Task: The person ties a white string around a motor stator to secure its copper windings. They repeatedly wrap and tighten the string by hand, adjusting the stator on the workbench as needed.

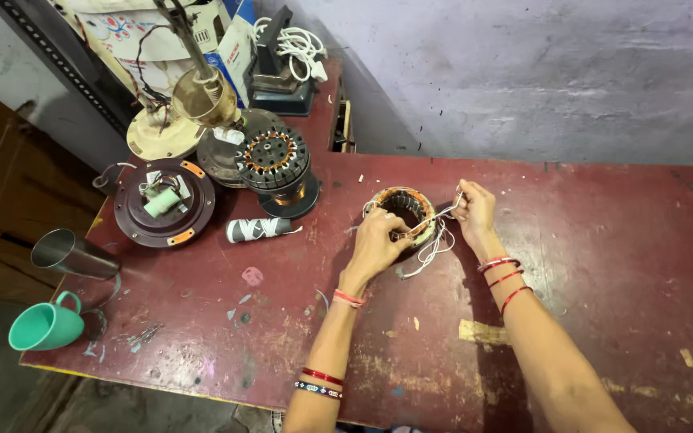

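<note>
Nearest, the left hand [374, 240] presses on the stator [404, 210], steadying it mid-table [603, 240]. The right hand [473, 210] pinches a white thread [445, 212], drawing it taut off the winding. A bound coil [257, 229] lies well apart.

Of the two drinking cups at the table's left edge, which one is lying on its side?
The shiny steel tumbler, tipped over with its open mouth facing left. The teal handled mug below it also seems tilted, so this is uncertain.

A copper-wound stator ring [405, 210] with white wires [435, 240] lies on a dark red table [603, 240]; the mug [46, 325] is teal.
</note>
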